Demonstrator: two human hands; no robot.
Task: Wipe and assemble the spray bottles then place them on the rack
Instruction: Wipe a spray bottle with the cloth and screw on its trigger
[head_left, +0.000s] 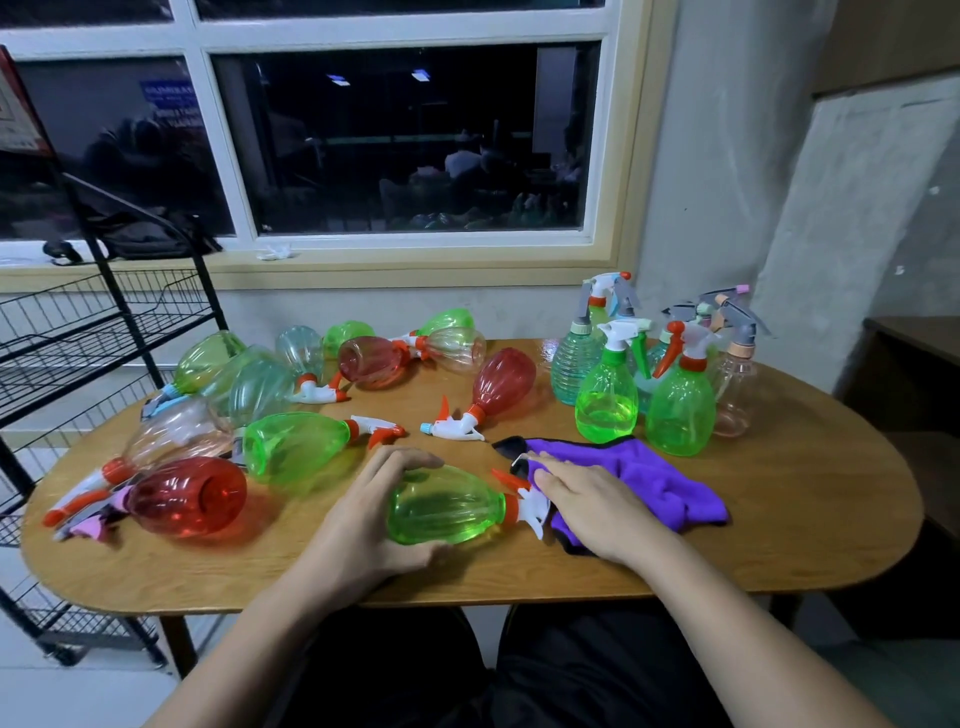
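Wiping step: left hand (363, 514) grips green bottle (447, 506); right hand (592, 499) rests flat-fingered on cloth (660, 478). Next, likely: gather cloth, rub bottle.

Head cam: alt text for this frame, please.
A person's left hand grips a green spray bottle lying sideways on a wooden table; the right hand rests flat on a purple cloth by its nozzle. Scattered bottles lie behind, upright bottles stand right, a black wire rack stands left.
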